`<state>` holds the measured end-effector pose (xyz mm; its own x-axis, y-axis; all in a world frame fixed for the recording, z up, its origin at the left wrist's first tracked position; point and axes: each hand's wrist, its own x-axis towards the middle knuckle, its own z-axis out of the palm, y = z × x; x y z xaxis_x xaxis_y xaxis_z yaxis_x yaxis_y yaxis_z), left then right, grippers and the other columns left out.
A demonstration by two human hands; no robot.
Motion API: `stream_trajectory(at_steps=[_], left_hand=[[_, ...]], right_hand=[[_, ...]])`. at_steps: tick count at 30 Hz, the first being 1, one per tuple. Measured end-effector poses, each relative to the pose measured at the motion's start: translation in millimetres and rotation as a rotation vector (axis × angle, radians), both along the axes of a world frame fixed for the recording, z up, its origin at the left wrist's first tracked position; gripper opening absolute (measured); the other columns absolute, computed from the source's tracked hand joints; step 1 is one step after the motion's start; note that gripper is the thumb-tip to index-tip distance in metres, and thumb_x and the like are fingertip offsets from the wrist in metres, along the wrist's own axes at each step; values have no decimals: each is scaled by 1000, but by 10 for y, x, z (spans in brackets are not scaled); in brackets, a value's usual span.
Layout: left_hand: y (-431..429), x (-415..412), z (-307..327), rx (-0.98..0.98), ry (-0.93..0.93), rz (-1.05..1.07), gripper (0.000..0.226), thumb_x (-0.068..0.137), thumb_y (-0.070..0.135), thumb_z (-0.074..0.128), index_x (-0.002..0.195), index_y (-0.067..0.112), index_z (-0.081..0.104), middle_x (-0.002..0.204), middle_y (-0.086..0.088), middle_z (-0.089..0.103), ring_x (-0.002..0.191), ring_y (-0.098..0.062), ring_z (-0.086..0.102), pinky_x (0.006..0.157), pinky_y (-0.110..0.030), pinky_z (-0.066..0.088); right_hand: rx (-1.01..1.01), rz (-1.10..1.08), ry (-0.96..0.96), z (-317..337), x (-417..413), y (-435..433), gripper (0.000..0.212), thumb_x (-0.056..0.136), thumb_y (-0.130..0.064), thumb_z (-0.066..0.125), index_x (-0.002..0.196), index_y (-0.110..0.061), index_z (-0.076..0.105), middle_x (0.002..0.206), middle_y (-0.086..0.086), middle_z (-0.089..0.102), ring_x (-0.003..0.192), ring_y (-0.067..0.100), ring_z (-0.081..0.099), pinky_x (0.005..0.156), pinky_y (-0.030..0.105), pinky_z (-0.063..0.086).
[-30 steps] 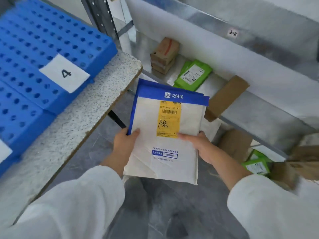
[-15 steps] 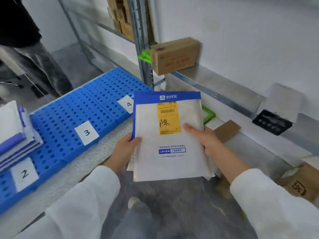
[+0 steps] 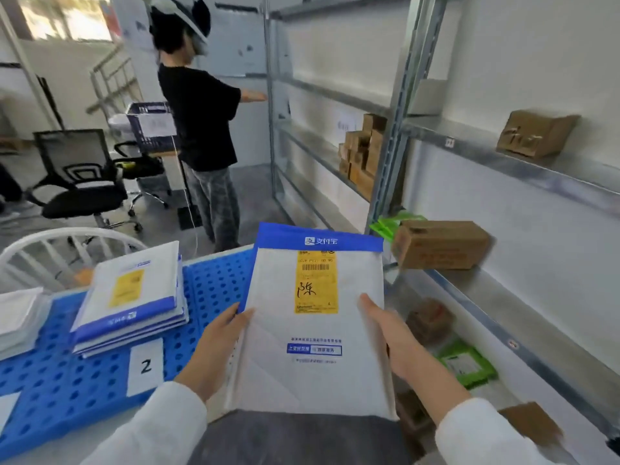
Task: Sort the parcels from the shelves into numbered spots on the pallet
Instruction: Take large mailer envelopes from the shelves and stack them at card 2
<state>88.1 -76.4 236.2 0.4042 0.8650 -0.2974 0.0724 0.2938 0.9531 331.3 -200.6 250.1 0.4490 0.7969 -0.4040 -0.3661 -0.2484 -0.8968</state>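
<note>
Parcel (image 3: 318,380) held — stack (image 3: 134,297) on pallet (image 3: 218,283) to left, person (image 3: 201,119) beyond.

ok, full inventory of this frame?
held mailer: 1, white and blue, in both hands
mailer stack: 1, white and blue, on pallet behind tag 2
left stack: 1, white, on pallet, far left
pallet: 1, blue, left
boxes: several, brown, on shelves
green parcels: at least 2, green, right shelves
shelves: several, grey, right
person: 1, black top, back
chairs: at least 2, black and white, back left
crate: 1, dark blue, beside person
left hand: 1, grips mailer's left edge
right hand: 1, grips mailer's right edge
</note>
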Motion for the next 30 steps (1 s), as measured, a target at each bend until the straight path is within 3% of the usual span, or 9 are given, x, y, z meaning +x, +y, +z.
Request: stream_trajectory(at_steps=[3,7,10,13,17,20,24,30], left_hand=[[336,-231,-71,-13,-7,105,20,93,35,59,111,30,68,104,2,74,98,-24,70,92,-48,53],[914,-630,-133,-55,0,252,19,91,36,61,108,28,67,102,2,73,96,-23,69,90,-49,54],[1396,-962,-121,-22,36,322,17,92,36,61,106,28,64,99,0,71,91,-23,68,78,-44,56],[1927,-1325,-182,-3,64,355,13,94,36,56,104,30,60,97,1,70,88,-21,67,67,-35,53],[2452,-1719,-293,-3,66,403,15,98,34,50,104,31,62,102,0,70,91,-19,67,72,-33,53],[2794,-1993,-388,-37,74,443,16,100,32,44,98,32,59,96,2,68,88,-18,64,66,-30,49],[3168,-2338,-619,-82,122,470,25,99,35,46,113,22,62,99,-3,71,90,-22,68,71,-34,54],[3535,-2503,-994,-133,189,479,25,98,35,48,112,20,61,100,-4,70,91,-23,68,82,-42,55]], right_hand=[[-17,21,-47,0,-169,572,41,87,-43,65,118,-16,64,103,8,74,96,31,70,90,50,53],[-6,126,-93,9,-561,1386,42,87,-46,63,119,-19,63,104,3,74,93,24,72,79,39,57],[-20,170,-105,7,-921,2004,40,89,-44,61,119,-18,63,103,4,74,92,24,72,74,36,58],[-45,198,-108,-68,-1291,2674,42,89,-46,61,120,-17,62,102,5,74,92,26,71,78,39,58],[-63,214,-118,-211,-1690,3345,48,88,-49,61,125,-19,54,106,5,72,93,24,70,73,37,57],[-93,246,-130,-376,-1972,3800,54,87,-53,59,128,-20,47,109,5,68,95,25,67,73,37,55],[-145,300,-148,-597,-2296,4264,50,89,-54,56,125,-21,43,109,3,65,94,22,64,69,34,52],[-235,390,-216,-923,-2451,4806,47,89,-54,55,121,-21,48,107,2,68,95,22,66,82,41,54]])
